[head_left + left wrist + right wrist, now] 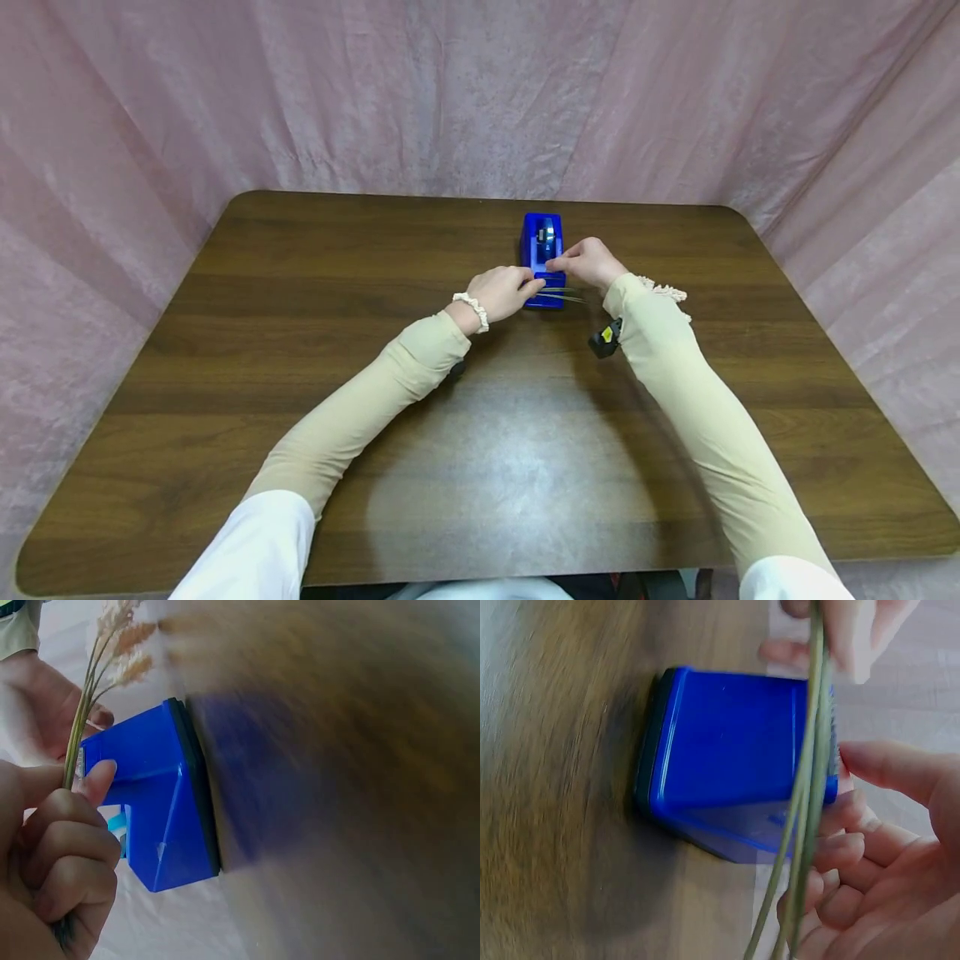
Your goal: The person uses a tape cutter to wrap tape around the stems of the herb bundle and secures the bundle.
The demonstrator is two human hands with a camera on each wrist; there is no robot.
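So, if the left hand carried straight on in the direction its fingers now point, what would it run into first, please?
Most likely the blue tape dispenser. The left hand, gripping the dried grass stems, already has its thumb at the dispenser's near end, with the right hand just beyond. Depth is hard to judge.

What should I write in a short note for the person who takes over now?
Left hand: grips a bunch of dried grass stems over the blue tape dispenser.
Right hand: at the dispenser's top, fingertips pinched, apparently on tape; its exact hold is unclear.
Dispenser stands on the brown table.
Done: stems gathered.
Left: no tape visible around the stems yet.
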